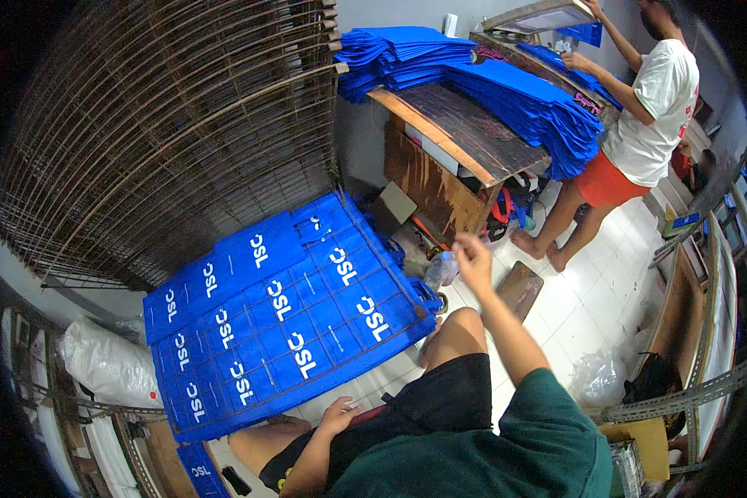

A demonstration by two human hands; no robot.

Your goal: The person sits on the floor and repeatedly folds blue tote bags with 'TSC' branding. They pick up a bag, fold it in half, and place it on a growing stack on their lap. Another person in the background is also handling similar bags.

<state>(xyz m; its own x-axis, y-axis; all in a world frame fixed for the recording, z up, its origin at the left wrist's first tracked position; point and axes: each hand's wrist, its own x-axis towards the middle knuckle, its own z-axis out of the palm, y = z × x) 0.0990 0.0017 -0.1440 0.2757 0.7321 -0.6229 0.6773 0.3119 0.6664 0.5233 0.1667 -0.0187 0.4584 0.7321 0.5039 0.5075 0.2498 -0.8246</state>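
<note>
In front of me, to the left, blue fabric pieces [249, 311] with white print lie in rows on a wire drying rack [340, 203]. My left hand [338, 415] rests by my lap, near the pieces' lower edge, fingers loosely stretched and holding nothing visible. My right hand [473, 261] is raised beyond my right knee, its fingers curled and slightly blurred. Just beside it is a clear plastic bottle [441, 272] with a blue cap; I cannot tell whether the fingers touch it. What the curled fingers hold, if anything, is hidden.
Many empty wire shelves [174, 124] tilt up over the printed pieces. Stacked blue fabric [515, 91] covers a wooden table [473, 124] ahead. Beside it a person [639, 116] lifts a framed screen [544, 18]. A low wooden stool [521, 290] and plastic bags [598, 378] are on the right.
</note>
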